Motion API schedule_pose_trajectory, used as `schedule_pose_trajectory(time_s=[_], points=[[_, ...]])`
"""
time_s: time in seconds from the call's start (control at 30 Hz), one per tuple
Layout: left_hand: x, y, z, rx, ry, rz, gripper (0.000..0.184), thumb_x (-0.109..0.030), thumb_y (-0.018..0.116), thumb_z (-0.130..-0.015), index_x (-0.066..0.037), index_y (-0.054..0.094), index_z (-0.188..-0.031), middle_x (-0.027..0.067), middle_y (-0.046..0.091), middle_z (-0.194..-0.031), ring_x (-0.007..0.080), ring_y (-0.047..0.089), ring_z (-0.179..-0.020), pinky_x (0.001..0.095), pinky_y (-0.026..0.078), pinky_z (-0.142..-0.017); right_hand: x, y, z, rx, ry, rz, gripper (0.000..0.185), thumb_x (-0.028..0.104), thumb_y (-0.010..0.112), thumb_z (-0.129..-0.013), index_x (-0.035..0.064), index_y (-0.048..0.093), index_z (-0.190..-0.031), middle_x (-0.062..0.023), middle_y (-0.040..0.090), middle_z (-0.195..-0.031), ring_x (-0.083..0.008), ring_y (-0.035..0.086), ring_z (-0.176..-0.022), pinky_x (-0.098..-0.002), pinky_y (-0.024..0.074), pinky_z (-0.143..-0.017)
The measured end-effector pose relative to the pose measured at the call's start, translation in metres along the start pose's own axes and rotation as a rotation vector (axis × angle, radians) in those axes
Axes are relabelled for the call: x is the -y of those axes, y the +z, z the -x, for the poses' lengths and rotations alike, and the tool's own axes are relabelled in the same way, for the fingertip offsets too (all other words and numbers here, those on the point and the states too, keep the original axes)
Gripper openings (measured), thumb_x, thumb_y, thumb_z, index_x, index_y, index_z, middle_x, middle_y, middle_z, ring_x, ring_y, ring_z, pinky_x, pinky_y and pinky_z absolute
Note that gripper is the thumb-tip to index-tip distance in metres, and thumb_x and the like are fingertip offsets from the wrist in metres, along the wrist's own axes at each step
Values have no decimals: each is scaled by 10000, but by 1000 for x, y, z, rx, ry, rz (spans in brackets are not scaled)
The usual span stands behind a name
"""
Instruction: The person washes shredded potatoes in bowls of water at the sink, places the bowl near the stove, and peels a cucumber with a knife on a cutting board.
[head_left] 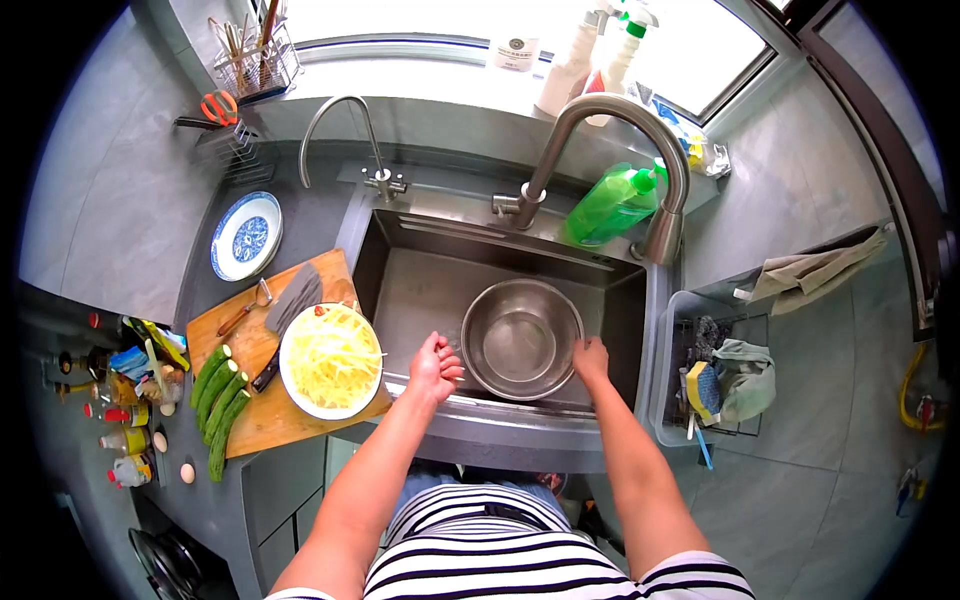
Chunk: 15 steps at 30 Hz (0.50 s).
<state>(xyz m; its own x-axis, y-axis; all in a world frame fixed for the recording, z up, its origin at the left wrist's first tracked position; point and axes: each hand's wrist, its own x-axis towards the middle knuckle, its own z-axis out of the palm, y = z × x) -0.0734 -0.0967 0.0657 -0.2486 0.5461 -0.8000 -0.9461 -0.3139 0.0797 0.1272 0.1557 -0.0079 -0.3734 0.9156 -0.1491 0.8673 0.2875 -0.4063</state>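
A round metal bowl [522,340] is in the sink [430,290], towards its right front. My right hand [591,360] grips the bowl's right rim. My left hand [436,368] is over the sink's front edge, left of the bowl and apart from it, with its fingers curled; whether they hold anything is hidden. Left of it, a white bowl of pale yellow shreds [332,360] stands on the wooden cutting board [290,425]. Several cucumbers [222,400], a peeler [240,315] and a knife [294,297] lie on the board too.
Behind the sink stand a large curved faucet [600,105], a thin tap [345,105] and a green soap bottle [615,205]. A blue-and-white plate [247,236] is at the back left. A clear bin [665,400] with a sponge and cloth is on the right. Jars and eggs stand far left.
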Motion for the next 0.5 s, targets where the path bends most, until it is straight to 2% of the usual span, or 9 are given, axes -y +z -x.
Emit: schedule_pose_trajectory(time_s=[0.1, 0.17, 0.23, 0.3, 0.33, 0.37, 0.4, 0.47, 0.5], points=[[10, 1, -8, 51, -57, -24, 287, -348, 434, -976, -152, 451, -767, -54, 308, -538, 63, 259, -426, 199, 180, -351, 5, 10, -3, 367, 177, -738, 419, 293, 507, -884, -24, 551, -1154, -206, 620, -1045, -323, 618, -973, -398, 498, -835], [16, 4, -12, 71, -79, -13, 282, -345, 435, -976, -145, 464, -779, -52, 341, -561, 63, 273, -434, 199, 190, -356, 44, -24, 15, 741, 508, -1529, 549, 408, 434, -939, -28, 451, -1273, -209, 533, -1201, -316, 537, -1137, -409, 470, -918], [25, 18, -11, 27, -84, -74, 277, -345, 432, -978, -140, 475, -797, -52, 366, -586, 58, 276, -437, 200, 202, -360, 80, -54, 31, 969, 408, -1752, 788, 612, 343, -917, -48, 355, -1346, -222, 437, -1322, -296, 425, -1263, -399, 386, -1027], [37, 45, 2, -84, -74, -206, 273, -349, 423, -981, -136, 485, -822, -56, 385, -612, 48, 269, -435, 203, 217, -364, 108, -74, 46, 1020, 318, -1841, 880, 695, 306, -872, -39, 355, -1354, -216, 427, -1345, -297, 405, -1282, -399, 347, -1056], [40, 43, 2, -4, -82, -319, 273, -356, 426, -980, -135, 490, -832, -53, 396, -621, 49, 282, -439, 203, 225, -369, 117, -79, 51, 1045, 270, -1886, 926, 736, 288, -849, -35, 356, -1358, -214, 422, -1356, -297, 395, -1291, -398, 328, -1071], [44, 39, 1, 77, -90, -431, 274, -362, 428, -979, -134, 496, -842, -51, 408, -629, 49, 295, -443, 203, 234, -373, 122, -81, 55, 1042, 218, -1865, 963, 760, 270, -833, -25, 314, -1388, -214, 366, -1409, -297, 352, -1322, -395, 266, -1107], [46, 43, 6, 159, -99, -544, 275, -368, 431, -978, -134, 501, -852, -48, 420, -638, 50, 308, -447, 204, 243, -377, 127, -83, 58, 1051, 199, -1874, 970, 764, 274, -830, -22, 294, -1397, -215, 356, -1415, -296, 344, -1327, -395, 263, -1108], [54, 55, 13, 174, -28, -755, 300, -400, 446, -972, -128, 496, -856, -49, 408, -638, 44, 319, -470, 203, 234, -390, 138, -89, 64, 1069, 162, -1888, 986, 770, 281, -822, -16, 254, -1417, -218, 337, -1426, -294, 326, -1337, -395, 257, -1111], [58, 66, 19, 163, 39, -865, 299, -408, 453, -969, -132, 490, -858, -56, 392, -633, 36, 300, -476, 201, 216, -392, 142, -91, 66, 1076, 90, -1800, 1020, 789, 286, -804, 0, 186, -1442, -222, 270, -1460, -290, 286, -1358, -392, 240, -1119]])
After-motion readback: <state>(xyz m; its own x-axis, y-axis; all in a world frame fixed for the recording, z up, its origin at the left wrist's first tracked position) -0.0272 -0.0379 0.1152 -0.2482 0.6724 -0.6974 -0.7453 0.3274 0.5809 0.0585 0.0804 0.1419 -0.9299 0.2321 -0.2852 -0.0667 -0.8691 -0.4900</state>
